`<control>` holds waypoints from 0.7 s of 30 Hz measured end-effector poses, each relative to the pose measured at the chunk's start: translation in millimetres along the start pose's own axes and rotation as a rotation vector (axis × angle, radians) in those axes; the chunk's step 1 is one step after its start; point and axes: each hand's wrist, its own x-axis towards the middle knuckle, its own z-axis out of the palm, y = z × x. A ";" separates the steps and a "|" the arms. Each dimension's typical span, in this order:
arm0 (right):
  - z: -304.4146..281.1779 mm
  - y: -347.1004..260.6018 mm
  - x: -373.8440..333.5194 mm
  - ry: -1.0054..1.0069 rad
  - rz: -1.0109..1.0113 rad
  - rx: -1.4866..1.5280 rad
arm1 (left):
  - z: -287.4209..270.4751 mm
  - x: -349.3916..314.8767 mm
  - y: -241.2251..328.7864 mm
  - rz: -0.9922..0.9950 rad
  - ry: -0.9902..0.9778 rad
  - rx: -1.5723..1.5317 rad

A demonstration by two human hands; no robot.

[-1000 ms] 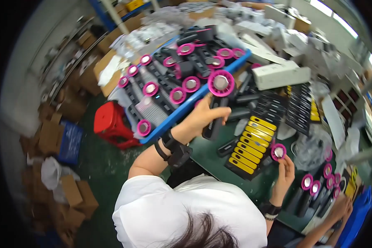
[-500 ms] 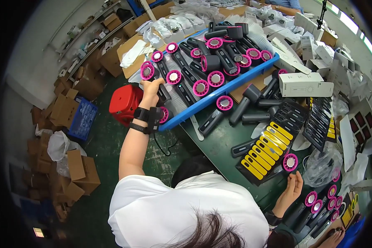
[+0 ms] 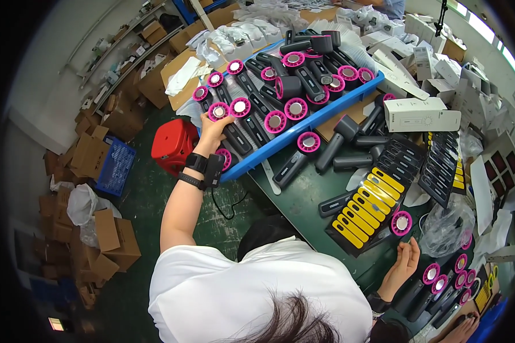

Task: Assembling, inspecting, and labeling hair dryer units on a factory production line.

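Note:
My left hand (image 3: 213, 130) is at the left end of a blue-rimmed tray (image 3: 303, 130), its fingers and thumb around the neck of a black hair dryer (image 3: 219, 111) with a pink slotted ring. That hair dryer lies among several alike ones in the tray; its handle points toward the near rim. Low on the right, my right hand (image 3: 402, 266) hovers over the green table with fingertips pinched together. Whatever is between those fingertips is too small to make out. Just beyond them lies another pink-ringed hair dryer (image 3: 401, 223), beside a sheet of yellow and black strips (image 3: 360, 214).
A white box (image 3: 422, 115) and loose hair dryers (image 3: 332, 151) lie right of the tray. Clear plastic bags (image 3: 449, 228) sit near my right hand. A red stool (image 3: 173, 143) stands left of the tray. At lower right is another person's hand (image 3: 462, 330).
My left hand has brought the hair dryer right and nearer, down among the others; a second pink ring now shows where it was. My right hand has hardly moved.

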 end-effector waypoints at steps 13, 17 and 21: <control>0.6 0.7 -0.5 -0.015 -0.006 -0.028 | -29.4 14.4 26.7 0.342 -0.187 1.167; -0.3 2.6 -0.9 -0.005 0.001 -0.030 | -13.3 17.4 19.2 0.683 -0.134 1.217; -0.6 3.2 0.1 -0.019 -0.002 -0.042 | 7.7 19.9 25.3 0.693 -0.193 1.226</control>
